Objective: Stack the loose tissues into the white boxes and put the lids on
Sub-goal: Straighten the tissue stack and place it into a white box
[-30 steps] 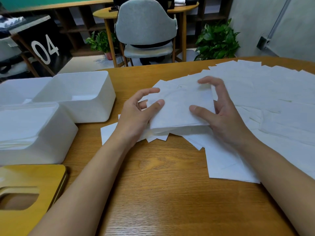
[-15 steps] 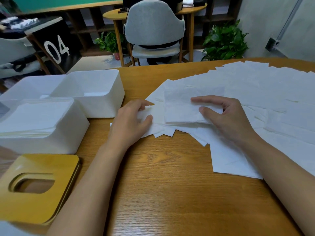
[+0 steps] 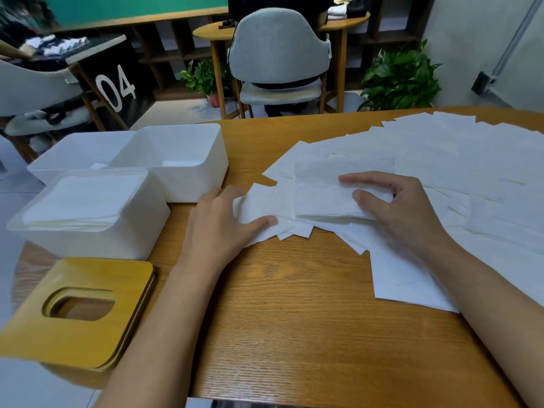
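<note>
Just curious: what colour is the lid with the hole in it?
Yellowish wood lid, clearest in the head view.

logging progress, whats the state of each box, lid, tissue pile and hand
near white box, full of tissues, lid off
middle white box, open, nearly empty
far white box, open, contents unclear
wooden lids, stacked on table, off boxes
tissue stack, pinched by right hand
loose tissues, spread over table, left hand pinches some

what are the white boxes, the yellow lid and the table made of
White boxes: probably matte plastic, with smooth, slightly translucent walls. Lid: looks like yellow-finished wood or bamboo, with a layered edge. Table: wood or veneer, judging by its visible grain.
</note>
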